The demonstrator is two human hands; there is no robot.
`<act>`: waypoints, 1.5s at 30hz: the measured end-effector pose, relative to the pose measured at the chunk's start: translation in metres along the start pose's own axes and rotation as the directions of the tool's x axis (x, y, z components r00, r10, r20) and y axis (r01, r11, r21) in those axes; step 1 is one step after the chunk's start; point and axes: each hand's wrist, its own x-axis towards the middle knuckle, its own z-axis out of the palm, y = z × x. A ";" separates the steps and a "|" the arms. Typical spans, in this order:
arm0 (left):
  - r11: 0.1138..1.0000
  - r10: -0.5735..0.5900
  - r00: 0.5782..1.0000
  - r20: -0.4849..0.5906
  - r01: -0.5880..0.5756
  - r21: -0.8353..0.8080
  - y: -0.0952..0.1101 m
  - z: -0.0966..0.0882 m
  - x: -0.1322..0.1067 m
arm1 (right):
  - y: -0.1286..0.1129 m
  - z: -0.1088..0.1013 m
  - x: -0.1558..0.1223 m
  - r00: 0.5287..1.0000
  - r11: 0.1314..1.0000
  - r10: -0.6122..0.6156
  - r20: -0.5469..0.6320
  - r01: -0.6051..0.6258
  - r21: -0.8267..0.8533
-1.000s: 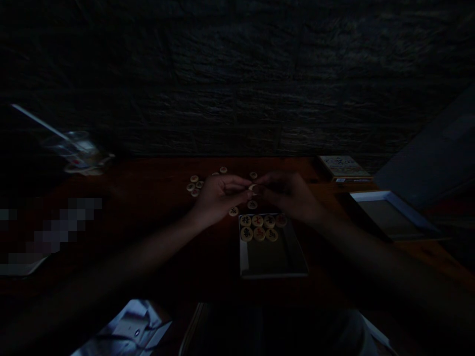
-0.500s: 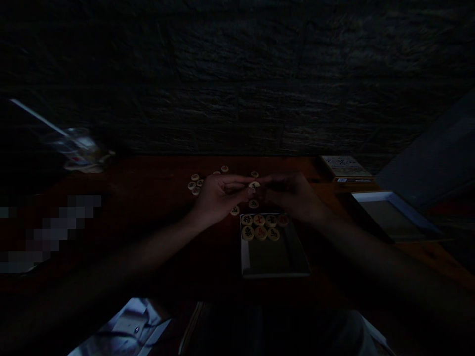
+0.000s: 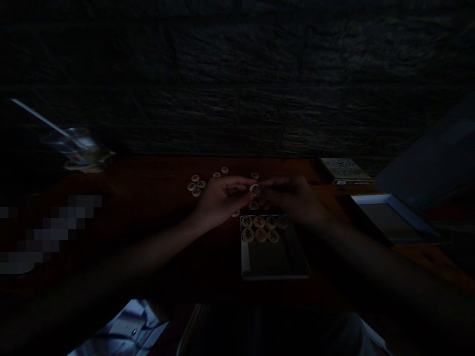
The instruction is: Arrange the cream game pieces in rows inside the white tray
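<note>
Rough dark wall (image 3: 237, 74) rises behind your wooden desk (image 3: 156, 180), and your hands work near the desk's middle. Your left hand (image 3: 222, 200) and right hand (image 3: 293, 198) are both half-closed, their fingertips meeting on one round wooden game piece (image 3: 254, 188), held off the desk just past the far edge of a shallow tray (image 3: 274, 259). Pinched from both sides, the piece is held steady. Inside the tray, more pieces (image 3: 260, 228) sit in two tight rows at the far end, packed together so the near half lies bare. Other loose pieces (image 3: 196, 185) lie scattered on the desk beyond your left hand.
</note>
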 end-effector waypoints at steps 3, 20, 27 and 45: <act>0.999 0.030 0.999 -0.022 -0.029 0.031 0.002 0.000 0.001 | -0.001 0.002 0.000 1.000 0.999 -0.009 0.013 0.008 0.038; 1.000 0.029 1.000 -0.002 -0.029 -0.003 0.001 0.004 -0.005 | 0.005 -0.001 0.000 0.999 0.995 -0.034 -0.024 0.032 -0.090; 0.999 0.013 1.000 0.025 -0.012 -0.038 0.000 0.003 -0.004 | 0.004 -0.001 0.000 0.999 0.998 -0.039 -0.027 0.037 -0.057; 0.999 0.037 0.998 -0.051 -0.038 -0.021 0.009 0.002 -0.004 | 0.000 0.000 -0.003 0.999 0.998 -0.041 0.020 0.040 0.057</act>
